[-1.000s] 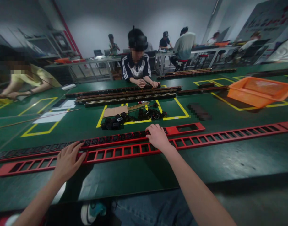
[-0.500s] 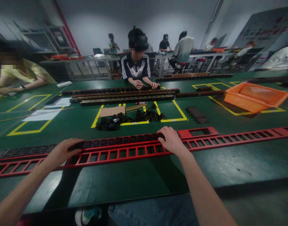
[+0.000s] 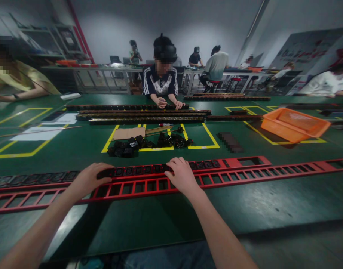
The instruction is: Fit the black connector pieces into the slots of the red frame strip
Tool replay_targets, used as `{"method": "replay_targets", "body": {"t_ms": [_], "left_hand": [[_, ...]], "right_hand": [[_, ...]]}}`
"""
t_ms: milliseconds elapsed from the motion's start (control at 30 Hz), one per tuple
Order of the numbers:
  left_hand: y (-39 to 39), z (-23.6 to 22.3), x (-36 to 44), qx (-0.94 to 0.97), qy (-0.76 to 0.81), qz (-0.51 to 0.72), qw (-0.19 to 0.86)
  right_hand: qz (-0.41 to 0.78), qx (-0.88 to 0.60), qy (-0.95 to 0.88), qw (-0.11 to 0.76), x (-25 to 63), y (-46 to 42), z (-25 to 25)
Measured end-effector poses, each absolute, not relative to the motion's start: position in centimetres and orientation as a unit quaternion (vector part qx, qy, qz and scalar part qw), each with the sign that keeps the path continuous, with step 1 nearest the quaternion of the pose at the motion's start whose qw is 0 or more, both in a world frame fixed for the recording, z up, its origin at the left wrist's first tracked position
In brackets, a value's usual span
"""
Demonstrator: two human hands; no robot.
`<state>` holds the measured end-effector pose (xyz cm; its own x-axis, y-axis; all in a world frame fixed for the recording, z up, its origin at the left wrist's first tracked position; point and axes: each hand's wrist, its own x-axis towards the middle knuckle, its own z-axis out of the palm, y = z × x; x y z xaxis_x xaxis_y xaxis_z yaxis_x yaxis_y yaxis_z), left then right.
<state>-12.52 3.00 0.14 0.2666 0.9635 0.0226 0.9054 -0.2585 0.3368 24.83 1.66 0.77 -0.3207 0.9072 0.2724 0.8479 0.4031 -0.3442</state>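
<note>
A long red rail lies across the table, its slots filled with a row of black sockets. My left hand is closed over this rail, fingers on the far side and thumb on the near side. Further right along the same rail, my right hand also grips it, its fingertips over the sockets. Just in front, a second red rail with open rectangular slots runs alongside. My hands hide some of the sockets. Beyond the rails sits a pile of loose black parts.
Behind the pile are a piece of cardboard, thin sticks and stacked dark rails. An orange basket stands at the right, beyond a dark slab. A co-worker leans over the far side; another person sits at left.
The socket-filled rail has shifted right along the table, my left hand moving with it. My right hand has moved left along the rail, uncovering sockets near its right end. My view has turned slightly.
</note>
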Motion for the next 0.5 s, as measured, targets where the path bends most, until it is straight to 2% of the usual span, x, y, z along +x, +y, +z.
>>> {"method": "replay_targets", "body": {"t_ms": [500], "left_hand": [[3.8,-0.8,-6.9,0.784,0.581,0.158,0.151]], "right_hand": [[0.068,-0.560,-0.802,0.196,26.2,2.6,0.4]]}}
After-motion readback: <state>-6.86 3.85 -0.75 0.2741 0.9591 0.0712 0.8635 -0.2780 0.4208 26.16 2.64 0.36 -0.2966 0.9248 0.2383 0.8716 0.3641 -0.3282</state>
